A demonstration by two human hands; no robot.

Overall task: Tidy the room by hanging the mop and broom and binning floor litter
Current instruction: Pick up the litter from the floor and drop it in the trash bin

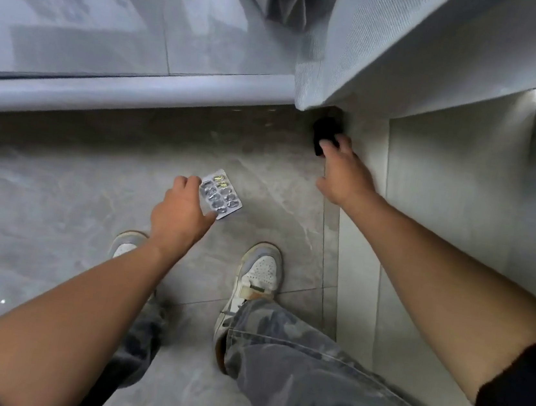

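A silver blister pack of pills [222,195] is pinched at its lower-left edge by my left hand [181,214], just above the grey tiled floor. My right hand [344,171] reaches toward the corner by the wall, its fingertips on a small black object [324,132] that lies under the hem of a grey curtain. The black object is partly hidden by my fingers and by shadow, so I cannot tell whether the hand grips it. No mop, broom or bin is in view.
A grey curtain [363,46] hangs down at the upper right. A raised grey threshold rail [131,91] runs across the floor ahead. A pale wall [457,192] stands at the right. My two feet in white sneakers [260,269] stand below the hands.
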